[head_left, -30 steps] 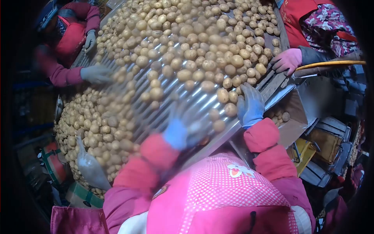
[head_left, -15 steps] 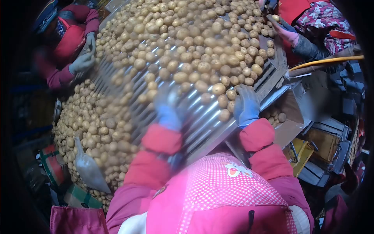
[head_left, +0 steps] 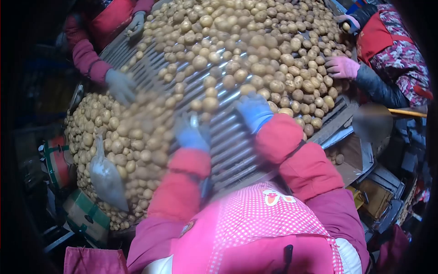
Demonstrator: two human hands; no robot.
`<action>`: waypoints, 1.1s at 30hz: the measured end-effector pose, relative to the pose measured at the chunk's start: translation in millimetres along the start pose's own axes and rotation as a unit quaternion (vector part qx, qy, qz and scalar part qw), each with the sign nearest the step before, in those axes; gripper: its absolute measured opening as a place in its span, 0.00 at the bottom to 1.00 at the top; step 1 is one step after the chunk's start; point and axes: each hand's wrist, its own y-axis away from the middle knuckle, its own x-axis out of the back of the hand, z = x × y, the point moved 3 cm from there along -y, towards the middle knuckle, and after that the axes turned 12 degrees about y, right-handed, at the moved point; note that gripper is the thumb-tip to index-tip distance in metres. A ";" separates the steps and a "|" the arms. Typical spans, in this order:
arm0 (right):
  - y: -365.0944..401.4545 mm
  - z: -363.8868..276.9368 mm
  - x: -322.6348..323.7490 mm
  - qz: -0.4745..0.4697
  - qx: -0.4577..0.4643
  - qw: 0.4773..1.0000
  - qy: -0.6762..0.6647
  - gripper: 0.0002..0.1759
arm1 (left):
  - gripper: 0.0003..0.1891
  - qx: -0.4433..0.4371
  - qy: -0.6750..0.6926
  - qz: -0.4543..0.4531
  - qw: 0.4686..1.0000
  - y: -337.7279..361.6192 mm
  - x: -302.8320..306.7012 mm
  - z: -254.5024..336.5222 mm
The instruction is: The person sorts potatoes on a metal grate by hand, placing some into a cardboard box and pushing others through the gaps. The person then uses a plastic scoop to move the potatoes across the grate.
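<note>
Potatoes [head_left: 276,86] lie thick over a slatted metal rack [head_left: 230,155] in front of me. My right hand [head_left: 254,111], in a blue-grey glove, reaches over the slats with its fingers extended at the near edge of the potatoes. To its left is my left hand [head_left: 191,132], gloved alike and smeared by motion. It is low over the rack beside a few loose potatoes [head_left: 210,104]; its fingers are too blurred to read.
A larger potato heap [head_left: 105,123] at the left has a filled clear plastic bag [head_left: 108,178] on it. Co-workers' gloved hands [head_left: 121,86] [head_left: 342,67] work at both sides. Cardboard boxes [head_left: 86,214] stand at lower left, and an open carton [head_left: 349,157] is at right.
My right hand has moved left and inward over the slats from the rack's right edge. My left hand stays low over the rack. The view has shifted, and the co-workers' hands have changed position.
</note>
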 end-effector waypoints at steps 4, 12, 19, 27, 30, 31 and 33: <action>14.6 39.2 39.8 -0.030 -0.167 0.927 -0.334 0.14 | 0.31 0.070 0.107 -0.041 0.991 -4.1 8.0 5.1; -35.8 66.8 50.2 -0.139 -0.184 0.970 0.081 0.17 | 0.31 0.036 0.049 -0.046 0.997 -4.0 20.2 11.8; -42.8 75.2 51.6 -0.201 -0.127 0.969 0.069 0.16 | 0.31 0.042 0.075 -0.027 0.996 -3.6 13.9 6.7; -22.1 67.2 37.9 -0.262 -0.169 0.940 -0.140 0.18 | 0.31 0.046 0.080 -0.065 0.994 -9.8 23.3 13.0; -19.4 78.3 49.7 -0.171 -0.198 0.850 -0.457 0.19 | 0.31 0.054 0.074 -0.040 0.995 -5.9 18.9 9.6; -12.0 80.6 51.2 -0.128 -0.206 0.785 -0.571 0.19 | 0.31 0.049 0.074 -0.039 0.995 -2.6 18.5 9.3; 4.3 82.4 45.5 -0.145 -0.156 0.567 -0.796 0.20 | 0.31 0.035 0.075 -0.031 0.996 -4.6 17.0 9.3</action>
